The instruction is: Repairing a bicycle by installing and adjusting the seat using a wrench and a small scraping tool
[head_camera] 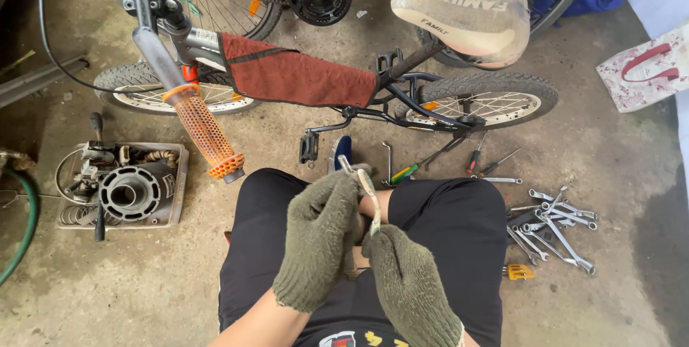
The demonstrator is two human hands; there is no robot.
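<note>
We look down at our left hand (321, 236) and right hand (411, 282), both in olive knit gloves, closed together on a thin pale strip (371, 203) over our lap. Ahead on the concrete floor (129, 289) stands a small bike (323, 81) with a dirty white saddle (470, 17) and orange grip (207, 132). Wrenches (552, 228) lie scattered to our right, screwdrivers (481, 162) near the rear wheel, and a tray (176, 196) of parts to our left.

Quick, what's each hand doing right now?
Left hand: closed on the thin pale strip.
Right hand: closed, pinching the strip's lower end.
</note>
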